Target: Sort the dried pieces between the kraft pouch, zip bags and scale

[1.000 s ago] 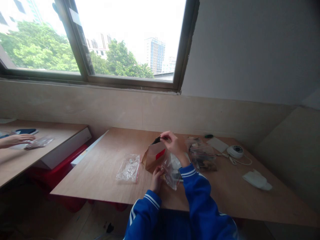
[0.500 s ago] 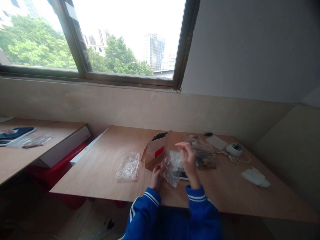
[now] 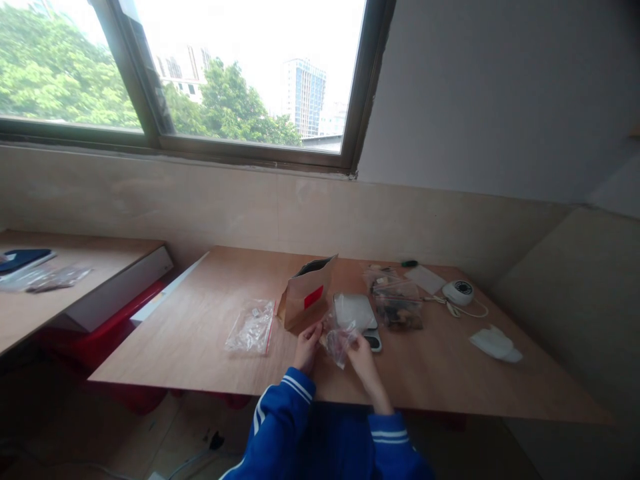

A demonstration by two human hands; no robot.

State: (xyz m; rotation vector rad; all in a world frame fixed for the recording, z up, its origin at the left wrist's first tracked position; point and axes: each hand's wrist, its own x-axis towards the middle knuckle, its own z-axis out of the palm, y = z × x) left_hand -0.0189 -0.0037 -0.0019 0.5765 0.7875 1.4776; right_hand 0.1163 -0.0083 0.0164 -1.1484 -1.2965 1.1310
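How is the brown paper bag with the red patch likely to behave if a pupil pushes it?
The brown paper bag with the red patch may tip easily, as it stands upright and looks tall. Its walls seem fairly stiff, standing up around an open mouth, though the thin rim would probably bend under pressure.

The head camera looks forward and down across the table (image 3: 450, 373).

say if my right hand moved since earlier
Yes, the right hand dropped from the kraft paper bag to the clear plastic bag, nearer the table's front edge.
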